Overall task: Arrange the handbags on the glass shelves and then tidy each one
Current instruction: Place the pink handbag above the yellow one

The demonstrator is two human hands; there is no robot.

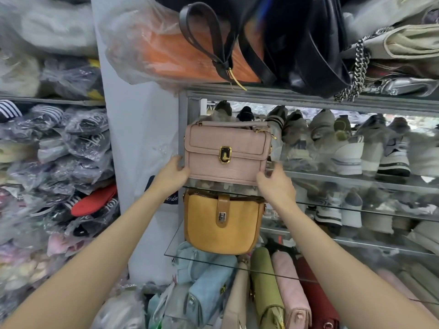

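A pale pink box handbag [225,148] with a gold clasp stands upright on a glass shelf [332,179] at the shelf's left end. My left hand [172,173] holds its lower left corner and my right hand [275,184] holds its lower right corner. One glass shelf [190,255] lower, directly beneath it, stands a mustard yellow bucket bag [221,224] with a tan strap and silver clasp. Neither hand touches the yellow bag.
Orange and black bags [237,43] and a chain-strap bag [403,51] lie on the top shelf. Shoes [356,148] fill the shelves to the right. Blue, green, pink and red bags [261,293] stand packed below. Wrapped goods [59,150] are stacked at left.
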